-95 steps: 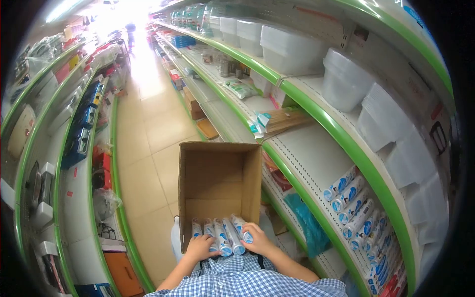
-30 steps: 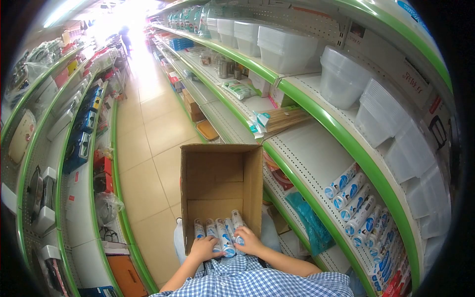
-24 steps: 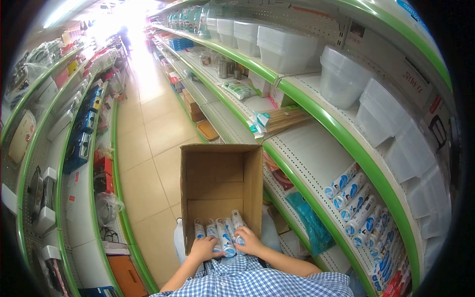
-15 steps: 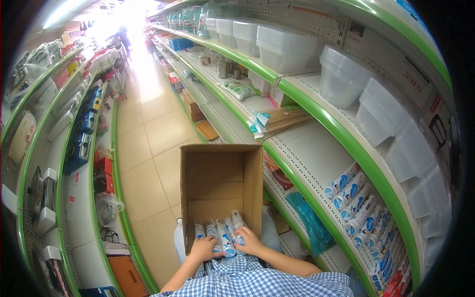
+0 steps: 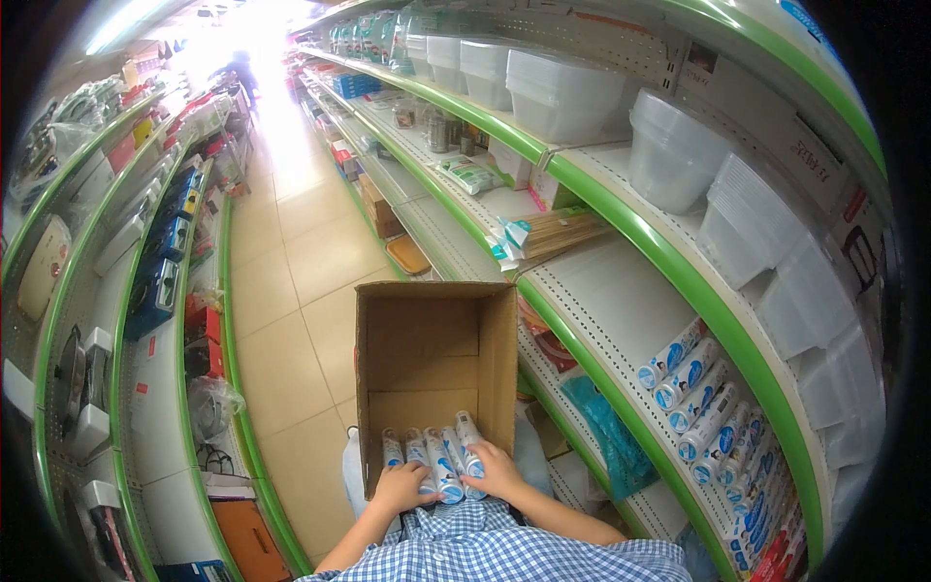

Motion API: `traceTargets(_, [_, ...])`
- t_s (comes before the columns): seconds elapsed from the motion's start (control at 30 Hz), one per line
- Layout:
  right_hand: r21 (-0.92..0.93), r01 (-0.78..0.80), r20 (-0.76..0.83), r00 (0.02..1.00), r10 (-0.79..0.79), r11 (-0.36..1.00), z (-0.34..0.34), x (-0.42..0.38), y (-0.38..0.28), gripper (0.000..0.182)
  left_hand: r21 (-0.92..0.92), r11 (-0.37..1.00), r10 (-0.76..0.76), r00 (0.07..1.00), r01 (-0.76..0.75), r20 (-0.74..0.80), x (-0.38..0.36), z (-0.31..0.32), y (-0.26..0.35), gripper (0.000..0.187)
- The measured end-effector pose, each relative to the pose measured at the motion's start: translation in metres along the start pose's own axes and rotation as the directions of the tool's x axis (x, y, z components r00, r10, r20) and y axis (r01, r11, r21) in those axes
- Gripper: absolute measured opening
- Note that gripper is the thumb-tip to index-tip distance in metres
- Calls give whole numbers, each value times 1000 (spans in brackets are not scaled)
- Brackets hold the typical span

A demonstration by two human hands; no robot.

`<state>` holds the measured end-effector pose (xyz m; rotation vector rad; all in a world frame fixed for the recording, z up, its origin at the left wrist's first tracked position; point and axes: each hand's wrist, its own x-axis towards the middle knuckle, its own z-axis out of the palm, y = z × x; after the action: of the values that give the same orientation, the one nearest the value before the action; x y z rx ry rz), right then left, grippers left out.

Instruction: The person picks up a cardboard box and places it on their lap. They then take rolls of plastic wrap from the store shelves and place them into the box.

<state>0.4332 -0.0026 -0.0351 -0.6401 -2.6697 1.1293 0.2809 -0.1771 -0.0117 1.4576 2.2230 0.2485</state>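
An open cardboard box (image 5: 424, 335) stands in front of me, its mouth facing me. Several clear-wrapped white rolls (image 5: 417, 444) with blue print lie side by side across its near end. My left hand (image 5: 402, 487) curls over the left rolls, with its thumb near their printed ends. On the other side, my right hand (image 5: 496, 475) grips the rightmost roll (image 5: 468, 430), fingers bent over its top. The undersides of the rolls and some fingertips are hidden.
More white-and-blue rolls (image 5: 690, 371) lie on the right shelf, below clear plastic containers (image 5: 560, 95). A bundle of thin sticks (image 5: 562, 236) juts over the shelf edge. Shelves of boxed goods (image 5: 160, 281) line the left side of the tiled aisle (image 5: 281, 262).
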Motion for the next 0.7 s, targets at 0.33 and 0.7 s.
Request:
traceTargets(0.33, [496,52,24,997,-74,867,-157,1,-16,44,7,1000,-5,1000,5,21,1,-2,0,69])
traceTargets(0.7, [308,448,-752,655,-73,840,-234,5,-38,45,-10,1000,12,1000,-12,-9,2,2,-4,70])
